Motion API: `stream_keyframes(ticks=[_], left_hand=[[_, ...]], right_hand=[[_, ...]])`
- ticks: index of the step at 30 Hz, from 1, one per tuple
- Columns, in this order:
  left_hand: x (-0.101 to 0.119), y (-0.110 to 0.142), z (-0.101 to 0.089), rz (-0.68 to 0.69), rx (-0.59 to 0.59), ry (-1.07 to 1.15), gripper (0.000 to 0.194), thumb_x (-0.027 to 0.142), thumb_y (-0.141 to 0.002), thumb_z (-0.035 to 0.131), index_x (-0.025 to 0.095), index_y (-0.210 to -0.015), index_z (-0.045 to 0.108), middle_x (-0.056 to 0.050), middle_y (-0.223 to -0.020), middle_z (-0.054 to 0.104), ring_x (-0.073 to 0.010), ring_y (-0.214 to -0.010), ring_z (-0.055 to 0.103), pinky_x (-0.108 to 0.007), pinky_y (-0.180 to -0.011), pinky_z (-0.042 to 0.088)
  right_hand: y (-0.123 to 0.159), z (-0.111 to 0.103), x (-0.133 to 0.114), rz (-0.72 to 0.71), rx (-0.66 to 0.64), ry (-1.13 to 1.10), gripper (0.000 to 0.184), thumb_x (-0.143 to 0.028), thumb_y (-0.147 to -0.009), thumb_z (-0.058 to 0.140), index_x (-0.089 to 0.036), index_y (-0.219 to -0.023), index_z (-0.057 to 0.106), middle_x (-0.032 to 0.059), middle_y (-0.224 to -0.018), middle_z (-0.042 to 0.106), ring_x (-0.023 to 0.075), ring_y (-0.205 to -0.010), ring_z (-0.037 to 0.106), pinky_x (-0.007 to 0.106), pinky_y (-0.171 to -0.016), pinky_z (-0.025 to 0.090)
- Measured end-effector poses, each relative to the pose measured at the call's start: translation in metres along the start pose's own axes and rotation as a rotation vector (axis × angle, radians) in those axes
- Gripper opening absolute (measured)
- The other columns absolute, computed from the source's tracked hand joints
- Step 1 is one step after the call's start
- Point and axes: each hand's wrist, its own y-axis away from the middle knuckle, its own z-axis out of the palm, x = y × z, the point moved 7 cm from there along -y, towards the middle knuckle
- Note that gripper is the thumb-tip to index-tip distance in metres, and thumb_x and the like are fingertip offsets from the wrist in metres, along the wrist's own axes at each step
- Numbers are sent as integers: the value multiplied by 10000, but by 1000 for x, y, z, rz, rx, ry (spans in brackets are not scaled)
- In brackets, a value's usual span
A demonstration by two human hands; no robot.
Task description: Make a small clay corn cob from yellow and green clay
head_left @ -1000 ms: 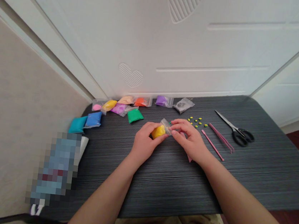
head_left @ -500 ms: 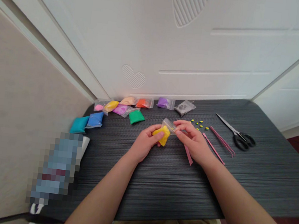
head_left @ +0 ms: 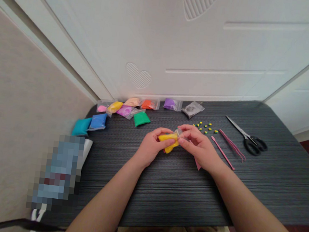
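Between my hands, above the dark table (head_left: 145, 193), is a small clear bag of yellow clay (head_left: 169, 143). My left hand (head_left: 152, 145) grips its filled body, thumb pressed on top. My right hand (head_left: 198, 145) pinches the bag's clear upper end with thumb and forefinger. Under my right palm lies a flat pink tool (head_left: 197, 164), mostly hidden. Just beyond that hand sit several tiny yellow-and-green pieces (head_left: 205, 126). To its right lie a thin pink stick tool (head_left: 223, 153) and pink tweezers (head_left: 232, 145).
Black-handled scissors (head_left: 248, 138) lie at the right. Along the back are bags of green (head_left: 142, 119), purple (head_left: 169, 103), orange (head_left: 148, 104) and grey (head_left: 192, 110) clay. Blue (head_left: 98, 121) and teal (head_left: 81, 126) bags lie at the left, near a blurred-out object (head_left: 58, 172).
My right hand has come closer to my left, its fingers now right against the yellow clay's bag. The bag's clear end, spread out before, is now bunched between the hands.
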Motion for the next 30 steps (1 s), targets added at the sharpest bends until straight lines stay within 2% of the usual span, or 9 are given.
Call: stream_keyframes(ticks=[3,7,13,20,25,30], left_hand=[[-4,0,0,-44,-39,159,307,262,-650,668,184,-899,505,28,-737,568,-82,-596,505,-192,-539,376],[-3,0,0,-76,-70,260,246,234,-645,675,163,-821,519,36,-705,558,-70,-604,511,-186,-571,382],[-4,0,1,-97,-77,282,230,205,-626,689,168,-818,569,39,-723,580,-64,-627,523,-184,-598,391],[-6,-1,0,-106,-80,241,279,191,-612,700,182,-867,589,33,-765,580,-70,-655,523,-192,-621,393],[-5,-1,1,-106,-87,253,250,197,-616,696,190,-846,596,36,-768,576,-65,-651,516,-184,-613,388],[-4,0,2,-130,-84,275,274,200,-600,704,171,-849,594,13,-765,584,-80,-646,528,-196,-607,406]], right_hand=[[0,-2,-3,-4,4,-13,155,-297,-812,500,-226,-829,637,33,-1098,512,165,-1093,452,344,-958,326],[0,-4,-4,1,4,-6,220,-257,-838,445,-250,-905,654,27,-1106,536,165,-1086,465,350,-965,326],[1,-1,-4,-19,-32,23,244,-174,-805,476,-263,-966,637,12,-1039,606,140,-997,532,322,-921,374],[0,-4,-3,-33,39,131,220,-152,-778,495,-244,-895,657,5,-909,637,134,-870,575,292,-813,428],[1,-8,0,-22,87,215,274,-112,-770,455,-243,-890,663,5,-917,630,130,-853,577,277,-788,436],[0,-7,-5,-71,56,233,293,-99,-764,452,-249,-914,655,9,-916,624,138,-870,568,293,-801,436]])
